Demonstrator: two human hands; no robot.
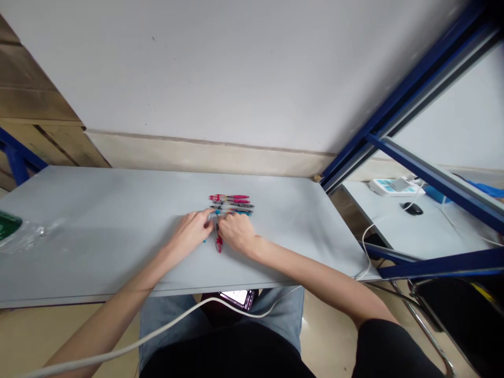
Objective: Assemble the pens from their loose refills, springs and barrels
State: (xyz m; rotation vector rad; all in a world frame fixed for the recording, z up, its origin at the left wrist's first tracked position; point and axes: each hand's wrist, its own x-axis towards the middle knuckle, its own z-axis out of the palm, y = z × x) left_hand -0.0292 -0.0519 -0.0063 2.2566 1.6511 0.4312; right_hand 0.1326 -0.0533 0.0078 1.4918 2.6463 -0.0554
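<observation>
Several pens lie side by side across the middle of the grey table [118, 220]: pink pens [232, 198] at the back, dark grey pens [240, 205] in front of them, and a blue one nearest the hands. At the left ends of the row, my left hand [192, 229] has its fingers closed at the pens, with a bit of blue showing under it. My right hand [236, 230] is curled just beside it, fingers bent down. Between the hands a red pen [219, 243] points toward me. What either hand grips is hidden.
A green item in clear plastic [23, 233] lies at the table's left edge. Blue metal frames [366, 126] stand at the right, beside another table with a black mouse [412, 209]. A white cable [157, 332] crosses over my lap, near a lit phone [236, 297].
</observation>
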